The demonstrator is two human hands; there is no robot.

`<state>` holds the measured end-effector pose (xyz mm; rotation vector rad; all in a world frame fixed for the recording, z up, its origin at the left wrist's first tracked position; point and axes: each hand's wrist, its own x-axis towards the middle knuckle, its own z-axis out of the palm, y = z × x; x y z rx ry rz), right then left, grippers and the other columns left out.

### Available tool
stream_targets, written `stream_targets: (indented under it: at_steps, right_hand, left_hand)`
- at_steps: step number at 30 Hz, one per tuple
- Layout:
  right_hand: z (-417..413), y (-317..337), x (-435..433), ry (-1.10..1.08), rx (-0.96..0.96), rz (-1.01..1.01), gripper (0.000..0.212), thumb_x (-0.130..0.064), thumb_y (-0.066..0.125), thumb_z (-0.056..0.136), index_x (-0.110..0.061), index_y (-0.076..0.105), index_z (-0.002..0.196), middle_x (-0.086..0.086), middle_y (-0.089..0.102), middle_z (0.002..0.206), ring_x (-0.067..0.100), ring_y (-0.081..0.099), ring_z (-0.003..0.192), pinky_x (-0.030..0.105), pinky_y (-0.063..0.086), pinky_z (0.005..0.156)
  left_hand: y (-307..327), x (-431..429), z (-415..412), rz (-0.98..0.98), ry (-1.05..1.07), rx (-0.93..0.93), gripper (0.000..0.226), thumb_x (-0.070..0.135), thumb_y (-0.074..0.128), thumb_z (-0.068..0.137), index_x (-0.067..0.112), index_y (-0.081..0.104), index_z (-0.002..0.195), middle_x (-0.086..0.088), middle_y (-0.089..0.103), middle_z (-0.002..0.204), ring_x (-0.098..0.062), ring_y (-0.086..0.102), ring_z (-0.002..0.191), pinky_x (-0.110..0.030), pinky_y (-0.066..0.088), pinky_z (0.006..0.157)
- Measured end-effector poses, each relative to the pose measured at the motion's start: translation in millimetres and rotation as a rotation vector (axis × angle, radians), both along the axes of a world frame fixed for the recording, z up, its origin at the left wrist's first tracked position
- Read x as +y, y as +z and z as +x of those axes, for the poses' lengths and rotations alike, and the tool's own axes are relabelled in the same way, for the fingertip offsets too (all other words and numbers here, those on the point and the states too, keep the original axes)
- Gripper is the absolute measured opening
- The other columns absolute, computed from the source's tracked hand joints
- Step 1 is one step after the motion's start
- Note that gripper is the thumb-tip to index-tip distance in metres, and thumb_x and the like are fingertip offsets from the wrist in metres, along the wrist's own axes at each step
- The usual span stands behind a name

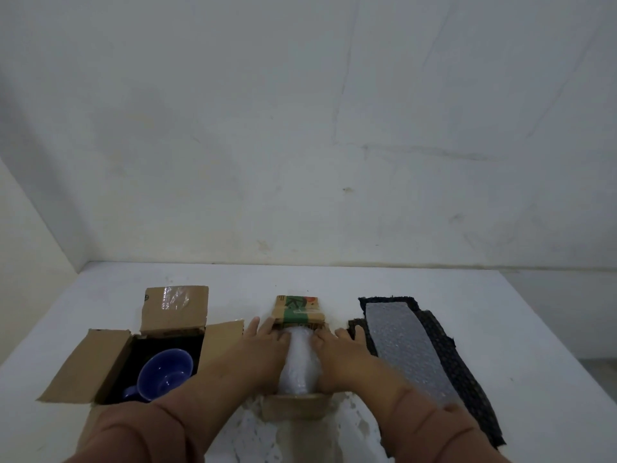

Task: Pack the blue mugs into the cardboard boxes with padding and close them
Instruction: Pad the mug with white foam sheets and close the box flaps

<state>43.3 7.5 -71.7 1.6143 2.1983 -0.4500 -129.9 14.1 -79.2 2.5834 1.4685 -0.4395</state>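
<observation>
Down on the white tabletop, seen from the head camera, the blue mug sat inside the open left cardboard box, on a black lining. It was a glossy, deep blue mug with a rounded bowl, the same blue inside. It lay tipped, so its axis slanted and its mouth faced up toward the camera. Its handle pointed to the near left corner of the box. All four flaps of that box stood open, and the far flap carried a strip of clear tape.

Just right of it stood a smaller cardboard box, also open, holding a white bubble-wrap bundle. The bundle's long axis ran from the person toward the wall, and what it wrapped could not be seen. The left hand lay against the bundle's left side and the right hand against its right side. Both had their fingers stretched forward and pressed on the wrap rather than curling round it. The fingertips reached the box's printed flap at the far end. That flap bore a green band, a large letter that looked like a K and an orange mark; the rest of the print was too small to read.

To the right, apart from the boxes, a grey bubble-wrap sheet lay on top of dark fabric pads, their long sides running near to far.
</observation>
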Motion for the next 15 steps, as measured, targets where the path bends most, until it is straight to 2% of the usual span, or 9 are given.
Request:
stream_targets:
  at_steps: [1, 3, 5, 6, 8, 10, 12, 15]
  right_hand:
    - [4.3, 1.7, -0.9, -0.05, 0.101, -0.028, 0.086, -0.04, 0.063, 0.077, -0.026, 0.016, 0.147, 0.0, 0.02, 0.154, 0.032, 0.021, 0.137, 0.061, 0.006, 0.113]
    - [20.3, 4.5, -4.1, -0.216, 0.446, -0.077, 0.073, -0.031, 0.063, 0.08, -0.027, 0.029, 0.145, -0.002, 0.027, 0.154, 0.024, 0.027, 0.139, 0.045, 0.022, 0.114]
    - [42.6, 6.4, -10.1, -0.42, 0.745, -0.019, 0.055, -0.021, 0.062, 0.084, -0.026, 0.046, 0.136, -0.002, 0.039, 0.147, 0.018, 0.038, 0.134, 0.03, 0.038, 0.103]
    - [55.9, 6.4, -13.1, -0.519, 0.806, 0.025, 0.048, -0.017, 0.06, 0.086, -0.024, 0.05, 0.133, -0.002, 0.045, 0.143, 0.017, 0.043, 0.129, 0.027, 0.042, 0.098]
    - [84.1, 1.5, -18.5, -0.716, 0.846, 0.04, 0.042, -0.009, 0.057, 0.089, -0.017, 0.054, 0.129, 0.004, 0.052, 0.137, 0.018, 0.05, 0.122, 0.029, 0.044, 0.096]
    - [111.5, -7.6, -25.2, -0.859, 0.793, 0.026, 0.038, -0.005, 0.053, 0.089, -0.012, 0.057, 0.126, 0.008, 0.056, 0.133, 0.02, 0.053, 0.116, 0.032, 0.045, 0.097]
    - [135.1, -17.8, -32.1, -0.894, 0.661, 0.036, 0.036, -0.004, 0.049, 0.088, -0.01, 0.059, 0.123, 0.01, 0.058, 0.13, 0.023, 0.055, 0.115, 0.032, 0.045, 0.098]
    - [156.8, -32.7, -45.3, -0.841, 0.493, 0.015, 0.034, -0.006, 0.05, 0.087, -0.009, 0.062, 0.119, 0.011, 0.062, 0.124, 0.024, 0.059, 0.11, 0.024, 0.044, 0.091]
  left_hand:
    - [4.4, 1.6, 0.9, -0.051, 0.021, -0.017, 0.082, 0.044, 0.057, 0.08, 0.018, 0.018, 0.147, -0.004, 0.024, 0.155, -0.03, 0.004, 0.144, -0.052, 0.001, 0.115]
    - [15.8, 3.9, 5.2, -0.136, 0.101, -0.055, 0.073, 0.032, 0.055, 0.081, 0.018, 0.024, 0.145, -0.006, 0.027, 0.153, -0.028, 0.009, 0.144, -0.051, 0.003, 0.116]
    - [26.3, 3.9, 16.4, -0.088, 0.189, -0.127, 0.058, 0.018, 0.05, 0.08, 0.018, 0.037, 0.137, -0.007, 0.037, 0.144, -0.025, 0.025, 0.137, -0.047, 0.01, 0.116]
    - [28.8, 3.2, 25.9, -0.038, 0.221, -0.206, 0.051, 0.014, 0.048, 0.081, 0.02, 0.044, 0.131, -0.006, 0.042, 0.138, -0.024, 0.034, 0.13, -0.043, 0.02, 0.114]
    - [31.9, -2.8, 52.6, -0.042, 0.274, -0.512, 0.034, 0.013, 0.048, 0.084, 0.022, 0.056, 0.116, -0.002, 0.05, 0.126, -0.018, 0.047, 0.11, -0.029, 0.037, 0.095]
    - [31.7, -13.1, 85.7, -0.226, 0.273, -0.75, 0.023, 0.014, 0.049, 0.087, 0.024, 0.059, 0.105, -0.001, 0.055, 0.119, -0.01, 0.05, 0.096, -0.021, 0.039, 0.082]
    - [23.9, -22.4, 119.7, -0.439, 0.296, -0.839, 0.021, 0.014, 0.05, 0.088, 0.024, 0.058, 0.104, 0.0, 0.057, 0.114, -0.01, 0.052, 0.094, -0.021, 0.041, 0.076]
    - [5.0, -36.5, 161.4, -0.792, 0.555, -0.932, 0.013, 0.012, 0.05, 0.089, 0.022, 0.057, 0.095, 0.002, 0.058, 0.095, -0.012, 0.055, 0.086, -0.024, 0.044, 0.071]
